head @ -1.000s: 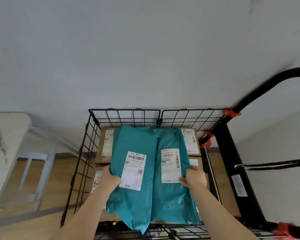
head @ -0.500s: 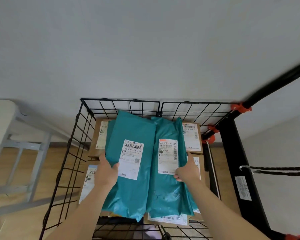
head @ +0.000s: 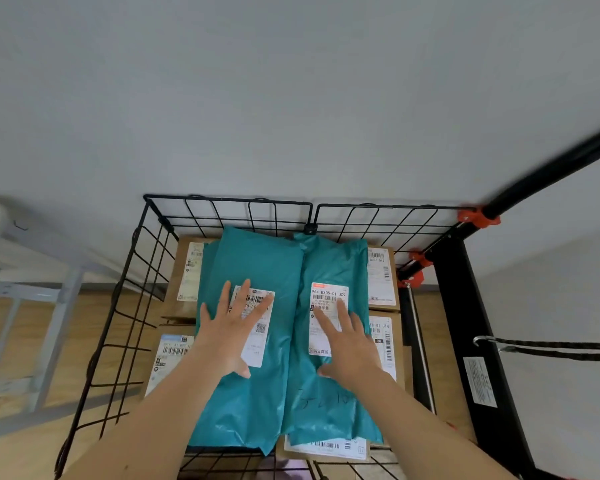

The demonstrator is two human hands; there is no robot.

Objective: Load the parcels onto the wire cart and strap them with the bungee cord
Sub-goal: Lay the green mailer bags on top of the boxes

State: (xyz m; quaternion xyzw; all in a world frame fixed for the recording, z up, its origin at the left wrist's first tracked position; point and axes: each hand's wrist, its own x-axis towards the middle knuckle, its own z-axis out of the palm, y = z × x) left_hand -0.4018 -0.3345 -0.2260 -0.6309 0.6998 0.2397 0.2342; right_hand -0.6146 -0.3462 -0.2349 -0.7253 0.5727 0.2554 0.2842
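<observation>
1. On my feed the left hand (head: pixel 229 330) lies flat with fingers spread, pressing the left teal mailer (head: pixel 253 258) and half covering its label.
2. The right hand (head: pixel 347 348) is the same deal, flat on the right teal mailer (head: pixel 333 261).
3. Both mailers lie side by side on cardboard boxes (head: pixel 184 306) inside the wire cart (head: pixel 222 216).
4. The bungee cord (head: pixel 551 348) is off to the right, outside the basket.

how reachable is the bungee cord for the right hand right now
Probably yes. The right hand rests flat on a teal parcel, holding nothing, and the bungee cord hangs just beyond the cart's black frame on that side, with nothing else between.
</observation>
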